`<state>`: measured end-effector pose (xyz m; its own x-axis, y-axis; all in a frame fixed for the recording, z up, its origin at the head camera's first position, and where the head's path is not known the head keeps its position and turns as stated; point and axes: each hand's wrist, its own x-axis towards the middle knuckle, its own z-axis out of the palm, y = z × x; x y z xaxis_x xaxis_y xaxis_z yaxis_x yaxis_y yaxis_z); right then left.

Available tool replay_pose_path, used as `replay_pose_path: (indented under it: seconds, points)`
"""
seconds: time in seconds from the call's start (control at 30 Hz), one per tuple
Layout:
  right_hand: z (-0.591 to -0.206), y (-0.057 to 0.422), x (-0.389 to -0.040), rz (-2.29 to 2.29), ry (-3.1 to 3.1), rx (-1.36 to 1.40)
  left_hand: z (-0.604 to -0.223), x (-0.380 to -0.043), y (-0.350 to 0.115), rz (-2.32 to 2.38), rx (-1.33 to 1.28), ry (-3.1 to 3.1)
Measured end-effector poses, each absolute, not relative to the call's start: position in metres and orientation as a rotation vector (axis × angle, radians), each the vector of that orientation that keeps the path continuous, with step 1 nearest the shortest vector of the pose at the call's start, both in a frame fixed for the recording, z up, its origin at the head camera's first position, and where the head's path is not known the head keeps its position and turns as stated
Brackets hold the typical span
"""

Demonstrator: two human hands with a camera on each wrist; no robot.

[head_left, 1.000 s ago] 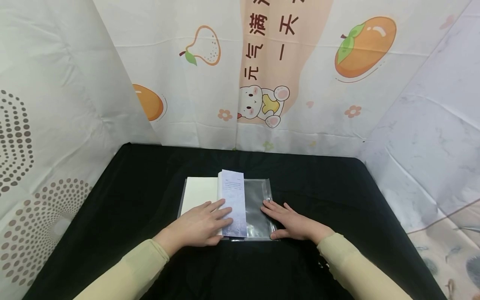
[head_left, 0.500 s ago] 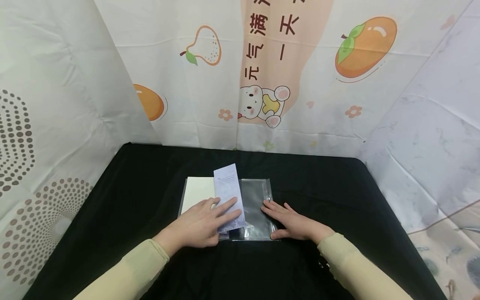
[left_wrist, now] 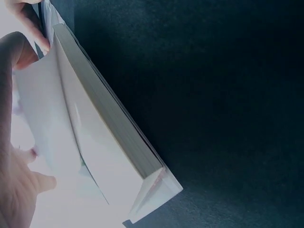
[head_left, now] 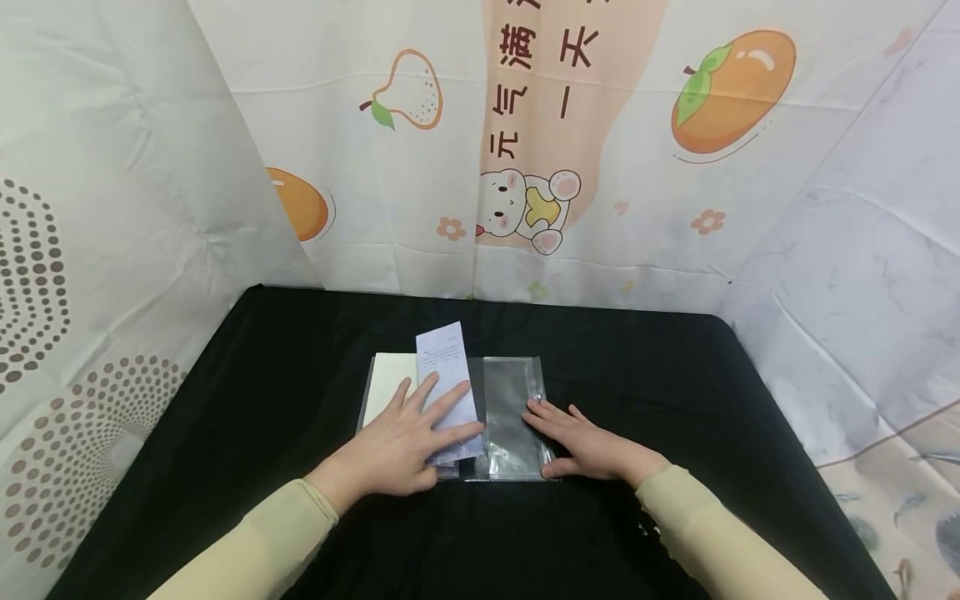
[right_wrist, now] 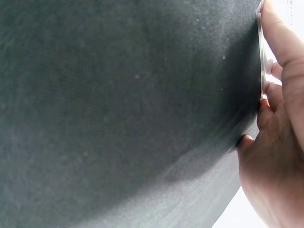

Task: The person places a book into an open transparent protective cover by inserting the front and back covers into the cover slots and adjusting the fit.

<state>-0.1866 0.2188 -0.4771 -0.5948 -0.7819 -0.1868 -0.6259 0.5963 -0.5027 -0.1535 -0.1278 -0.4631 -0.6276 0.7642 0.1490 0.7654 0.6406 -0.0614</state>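
A book (head_left: pixel 388 379) with a cream page showing lies on a clear plastic cover (head_left: pixel 514 400). Across the book's right part lies a pale lavender printed flap (head_left: pixel 441 346), tilted, its top end reaching past the book's far edge. My left hand (head_left: pixel 405 437) rests on this flap with fingers spread and fairly straight. At the plastic's right edge, my right hand (head_left: pixel 588 446) presses down with extended fingers. In the left wrist view the thick page block (left_wrist: pixel 111 116) shows, with clear plastic (left_wrist: pixel 159 194) sticking out beyond its corner. How the flap joins the book is hidden.
Black cloth (head_left: pixel 637 367) covers the table on all sides of the book. A white printed curtain (head_left: pixel 585 275) hangs behind the table, with pale fabric walls (head_left: pixel 150 275) at the left and right.
The lavender flap has shifted left and away from me and tilted, uncovering more of the plastic. My left fingers have spread wider over it. My right hand stays in place.
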Motion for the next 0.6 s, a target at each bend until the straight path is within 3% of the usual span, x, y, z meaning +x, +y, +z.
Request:
replay_pose_path:
  seconds: [0.6]
  points:
    - [-0.477, 0.2179, -0.1857, -0.543, 2.451, -1.148, -0.4652, -0.1577, -0.1284, -0.04, -1.321, -2.787]
